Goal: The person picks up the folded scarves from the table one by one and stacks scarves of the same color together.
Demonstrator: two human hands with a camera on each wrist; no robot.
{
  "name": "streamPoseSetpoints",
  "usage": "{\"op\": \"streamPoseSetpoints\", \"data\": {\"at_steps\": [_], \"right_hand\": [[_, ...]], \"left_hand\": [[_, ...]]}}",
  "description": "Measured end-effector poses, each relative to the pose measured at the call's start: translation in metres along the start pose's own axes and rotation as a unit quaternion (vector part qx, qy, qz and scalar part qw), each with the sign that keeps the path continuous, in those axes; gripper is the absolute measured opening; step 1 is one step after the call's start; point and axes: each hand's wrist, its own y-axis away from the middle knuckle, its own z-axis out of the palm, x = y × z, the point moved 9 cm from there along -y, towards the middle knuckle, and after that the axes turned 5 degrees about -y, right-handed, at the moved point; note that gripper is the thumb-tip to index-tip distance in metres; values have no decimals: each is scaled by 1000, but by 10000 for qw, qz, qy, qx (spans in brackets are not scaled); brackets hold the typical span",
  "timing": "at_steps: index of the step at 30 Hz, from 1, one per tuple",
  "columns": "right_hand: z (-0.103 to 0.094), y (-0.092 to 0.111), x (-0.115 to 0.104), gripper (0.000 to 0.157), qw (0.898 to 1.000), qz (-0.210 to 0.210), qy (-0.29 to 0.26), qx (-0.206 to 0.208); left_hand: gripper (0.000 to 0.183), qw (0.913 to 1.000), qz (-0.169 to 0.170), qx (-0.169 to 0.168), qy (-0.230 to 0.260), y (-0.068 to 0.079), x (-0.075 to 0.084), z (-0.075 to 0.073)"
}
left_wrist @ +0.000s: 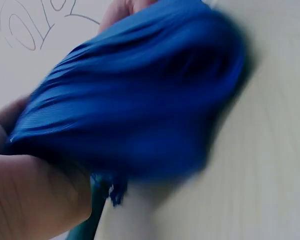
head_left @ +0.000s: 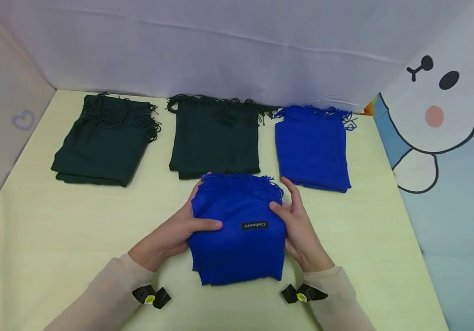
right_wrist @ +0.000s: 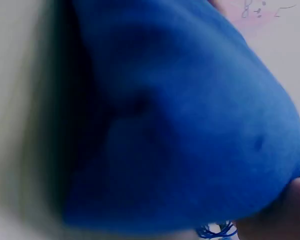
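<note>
Between both hands is a folded blue scarf (head_left: pixel 237 253) with a fringe along its far edge and a small black "Cashmere" label. My left hand (head_left: pixel 179 230) grips its left side, thumb lying across the top and the other fingers underneath. On the right side my right hand (head_left: pixel 301 230) holds it, thumb on top near the fringe and index finger stretched out beyond the edge. In the left wrist view the scarf (left_wrist: pixel 130 100) bulges in soft folds beside the palm. Its lower side (right_wrist: pixel 190 130) fills most of the right wrist view, blurred.
Along the back of the pale table (head_left: pixel 96 239) lie a folded dark green scarf (head_left: pixel 100 147), a second dark green scarf (head_left: pixel 216 142) and another blue scarf (head_left: pixel 313 151), fringes toward the back. A white cloth wall (head_left: pixel 220 46) stands behind, and a cartoon-printed panel (head_left: pixel 448 207) at right.
</note>
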Motion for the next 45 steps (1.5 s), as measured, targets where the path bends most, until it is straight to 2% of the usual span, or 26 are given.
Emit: {"op": "streamPoseSetpoints", "data": {"at_steps": [3, 6, 9, 13, 17, 21, 23, 26, 29, 33, 37, 42, 45], "right_hand": [[-1, 1, -6, 58, 9997, -149, 38, 168], [3, 3, -14, 52, 9993, -365, -25, 5], [7, 5, -22, 58, 9980, -554, 92, -278], [12, 6, -29, 72, 9927, -721, 746, -612], [11, 4, -36, 74, 9879, -834, 1148, -632], [-5, 1, -54, 65, 9877, -1122, 1092, -33], [-15, 1, -69, 62, 9814, -1399, 1263, 357], [-27, 1, -94, 61, 9674, -1840, 1601, 679], [-34, 0, -114, 62, 9559, -2155, 1860, 721], [-40, -5, -132, 61, 9490, -2278, 2064, 696], [-46, -13, -143, 60, 9496, -2123, 2199, 697], [-59, -20, -151, 61, 9501, -1834, 2347, 931], [-69, -28, -151, 64, 9608, -1517, 2131, 921]], "left_hand": [[108, 9992, 105, 373, 45, -7, 7, 0], [106, 9967, 335, 738, 56, -13, 20, -1], [104, 9941, 593, 901, 63, -19, 36, 1], [99, 9925, 714, 966, 222, -28, 53, 4], [90, 9916, 635, 838, 756, -36, 59, 9], [82, 9872, 661, 390, 1400, -49, 60, 23], [80, 9838, 644, 88, 1672, -57, 60, 34], [81, 9797, 588, -412, 1871, -67, 62, 53], [85, 9818, 616, -704, 1654, -77, 66, 65], [96, 9892, 847, -863, 833, -91, 74, 72], [109, 9912, 956, -908, 87, -109, 78, 75], [116, 9929, 989, -662, -49, -135, 81, 72], [114, 9944, 948, -373, -295, -151, 86, 66]]}}
